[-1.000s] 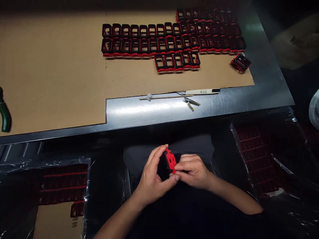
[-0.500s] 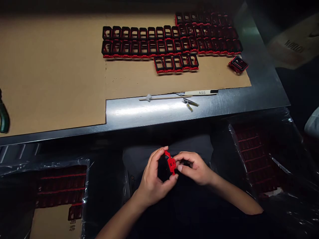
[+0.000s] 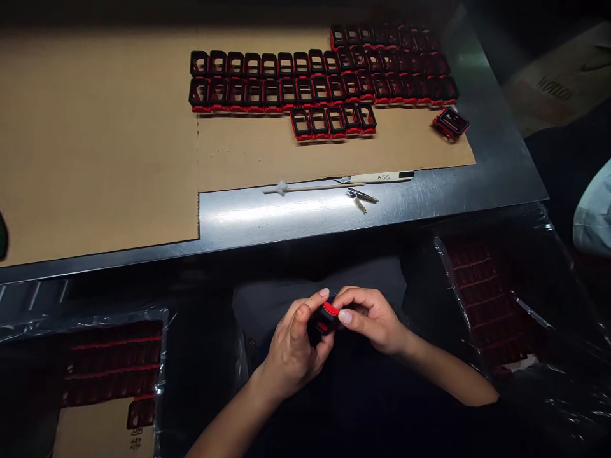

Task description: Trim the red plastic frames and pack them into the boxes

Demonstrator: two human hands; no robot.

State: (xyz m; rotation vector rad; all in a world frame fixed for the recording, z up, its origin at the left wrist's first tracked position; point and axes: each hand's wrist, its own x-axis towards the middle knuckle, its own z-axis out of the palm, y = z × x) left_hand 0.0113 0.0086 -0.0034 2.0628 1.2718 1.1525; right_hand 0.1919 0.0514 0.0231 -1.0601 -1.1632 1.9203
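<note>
Above my lap is a small red-and-black plastic frame, with a narrow red edge facing up and much of its body hidden by fingers. My left hand grips it from the left, thumb low, with one finger raised and bent. From the right, my right hand pinches the red end between thumb and forefinger. Similar black-and-red frames stand in rows on a cardboard sheet atop the metal table. One more frame lies tilted at the right of the sheet.
Along the table's metal edge lie a craft knife marked A55, a thin wooden stick and nail clippers. Plastic-lined boxes of frames flank me, left and right. Pale fabric shows at far right.
The frame has been turned between my hands, so its broad red face has given way to a narrow edge. My right fingers have closed on that end, and a left finger has lifted.
</note>
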